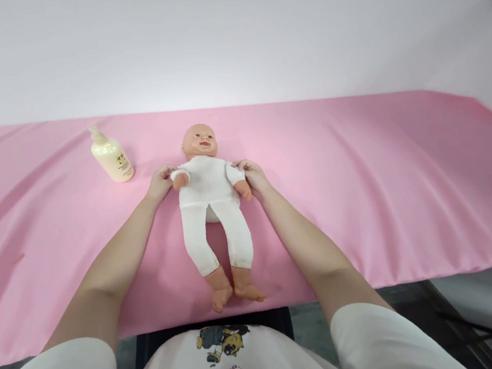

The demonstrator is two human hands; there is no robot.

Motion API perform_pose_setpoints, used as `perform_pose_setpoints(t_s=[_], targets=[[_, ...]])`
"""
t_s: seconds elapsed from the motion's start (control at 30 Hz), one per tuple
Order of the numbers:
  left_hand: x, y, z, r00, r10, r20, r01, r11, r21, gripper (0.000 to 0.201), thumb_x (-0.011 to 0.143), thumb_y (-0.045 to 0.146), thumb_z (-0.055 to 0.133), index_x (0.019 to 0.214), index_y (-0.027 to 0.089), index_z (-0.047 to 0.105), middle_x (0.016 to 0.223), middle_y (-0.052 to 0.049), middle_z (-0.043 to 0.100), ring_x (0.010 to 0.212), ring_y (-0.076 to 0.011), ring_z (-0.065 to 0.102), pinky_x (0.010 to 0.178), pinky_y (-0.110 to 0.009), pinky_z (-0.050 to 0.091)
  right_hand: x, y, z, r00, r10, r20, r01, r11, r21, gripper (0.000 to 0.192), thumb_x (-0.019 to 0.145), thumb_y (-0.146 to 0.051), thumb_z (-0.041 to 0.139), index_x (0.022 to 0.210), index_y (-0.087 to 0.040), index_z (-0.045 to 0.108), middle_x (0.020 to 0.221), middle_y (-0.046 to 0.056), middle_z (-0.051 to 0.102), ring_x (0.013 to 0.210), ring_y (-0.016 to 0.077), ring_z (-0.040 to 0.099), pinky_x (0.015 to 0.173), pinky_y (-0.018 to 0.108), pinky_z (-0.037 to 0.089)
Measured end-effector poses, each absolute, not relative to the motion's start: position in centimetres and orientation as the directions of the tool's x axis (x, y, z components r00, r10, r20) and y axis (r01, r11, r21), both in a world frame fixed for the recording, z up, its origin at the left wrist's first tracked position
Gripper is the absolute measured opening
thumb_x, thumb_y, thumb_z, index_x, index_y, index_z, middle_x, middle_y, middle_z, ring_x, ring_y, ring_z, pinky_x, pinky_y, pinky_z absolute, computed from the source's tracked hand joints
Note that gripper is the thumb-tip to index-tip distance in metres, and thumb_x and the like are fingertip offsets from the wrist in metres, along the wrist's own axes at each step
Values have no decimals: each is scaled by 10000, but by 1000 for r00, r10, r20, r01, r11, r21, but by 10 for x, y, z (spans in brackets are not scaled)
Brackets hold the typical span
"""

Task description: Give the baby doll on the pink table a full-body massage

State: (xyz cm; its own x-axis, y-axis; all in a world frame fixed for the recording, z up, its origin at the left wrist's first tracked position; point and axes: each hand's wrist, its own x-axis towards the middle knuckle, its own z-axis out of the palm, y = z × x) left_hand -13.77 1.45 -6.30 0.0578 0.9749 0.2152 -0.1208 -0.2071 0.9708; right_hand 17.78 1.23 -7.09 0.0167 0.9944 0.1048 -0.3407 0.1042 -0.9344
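A baby doll (210, 195) in a white bodysuit and white leggings lies on its back on the pink cloth (366, 192), head away from me, feet at the near edge. My left hand (160, 184) pinches the sleeve at the doll's arm on the left side. My right hand (253, 177) grips the sleeve at the doll's other arm. Both of my forearms reach out over the cloth on either side of the doll's legs.
A cream pump bottle (111, 156) stands on the cloth to the left of the doll's head. A white wall rises behind the table. The table's near edge runs just below the doll's feet, with dark floor beneath.
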Motion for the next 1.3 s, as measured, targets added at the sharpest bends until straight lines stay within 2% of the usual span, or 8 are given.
perform_pose_setpoints(t_s=[0.23,0.37,0.5,0.7,0.93,1.13,1.23,1.3], targets=[[-137,13,-57,37,977,209,-120,-203,972,377,496,186,865,831,188,692,898,-27,751,912,-236,695,921,-381,524,177,14,-68,36,998,56,-367,66,-928,243,586,-129,693,799,-240,651,943,-20,749,928,149,692,895,285,576],[-140,15,-52,-38,981,189,-297,-192,935,500,491,148,859,950,195,667,951,-48,750,1022,-269,702,999,-402,503,180,18,-69,166,986,-20,-490,65,-869,270,680,-206,668,937,-282,636,933,-48,722,872,119,696,900,301,596],[-147,17,-52,-103,982,160,-426,-189,885,642,486,86,835,1084,219,643,1031,-36,747,1094,-236,712,1043,-379,504,184,13,-70,140,988,-66,-547,21,-837,352,685,-122,673,1003,-267,633,942,-37,738,894,142,721,995,374,592],[-156,15,-54,-159,984,76,-516,-149,844,437,574,127,804,985,175,667,992,-54,748,1032,-233,722,989,-387,554,186,1,-67,161,970,-183,-637,-39,-770,177,818,-93,609,928,-225,650,885,3,767,885,159,750,1111,401,559],[-161,16,-53,-225,973,-50,-559,-87,825,362,768,432,775,994,212,598,1095,-102,720,1162,-255,681,988,-381,568,193,-38,-65,142,955,-260,-624,-117,-772,75,879,-172,621,834,-220,657,936,53,749,943,169,758,1127,370,561],[-161,19,-56,-245,970,3,-468,-121,875,544,735,693,720,982,242,540,1095,-114,706,1221,-283,647,953,-402,579,187,-116,-57,-38,948,-315,-539,-285,-793,80,865,-250,716,852,-252,637,1098,54,775,1044,186,751,974,365,645],[-159,19,-57,-255,967,17,-461,-137,877,534,757,693,696,987,238,538,1081,-114,708,1209,-282,652,948,-396,576,178,-167,-48,-186,910,-372,-452,-415,-790,210,864,-294,742,1059,-301,667,1136,-1,776,973,162,755,795,295,657],[-157,18,-57,-277,961,1,-491,-142,859,500,785,638,703,1023,233,533,1095,-110,706,1189,-268,666,948,-380,574,173,-198,-42,-318,881,-349,-381,-456,-804,388,865,-320,759,1233,-335,637,1218,-5,759,1010,165,750,801,283,647]])
